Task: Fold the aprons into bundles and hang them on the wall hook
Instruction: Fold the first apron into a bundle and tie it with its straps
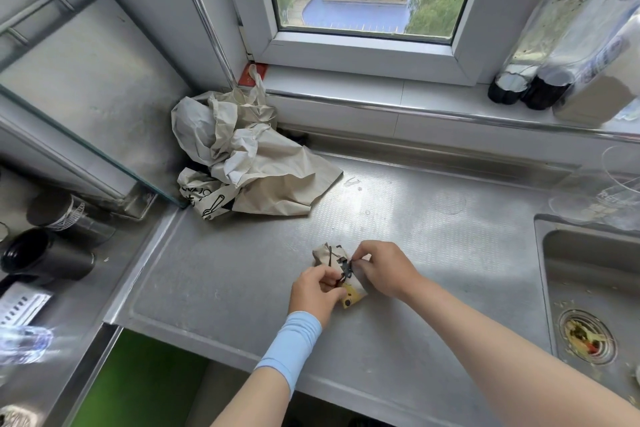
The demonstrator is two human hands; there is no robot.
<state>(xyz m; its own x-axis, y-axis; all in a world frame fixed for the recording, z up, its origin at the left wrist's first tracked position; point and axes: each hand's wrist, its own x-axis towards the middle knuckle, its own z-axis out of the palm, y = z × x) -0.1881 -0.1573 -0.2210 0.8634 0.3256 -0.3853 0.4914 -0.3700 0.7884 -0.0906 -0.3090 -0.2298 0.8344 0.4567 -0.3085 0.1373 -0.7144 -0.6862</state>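
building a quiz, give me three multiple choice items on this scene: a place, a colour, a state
1. Where does the crumpled apron lie? A in the sink; B in the back corner of the counter; C on the windowsill.
2. What colour is the sleeve on the left wrist? A light blue; B red; C black.
3. What are the left hand and right hand doing? A resting flat; B holding a bottle; C pinching the black ties on the bundle.
1 B, heaped in the corner; 2 A, the cuff is pale blue; 3 C, fingers pinch the ties.
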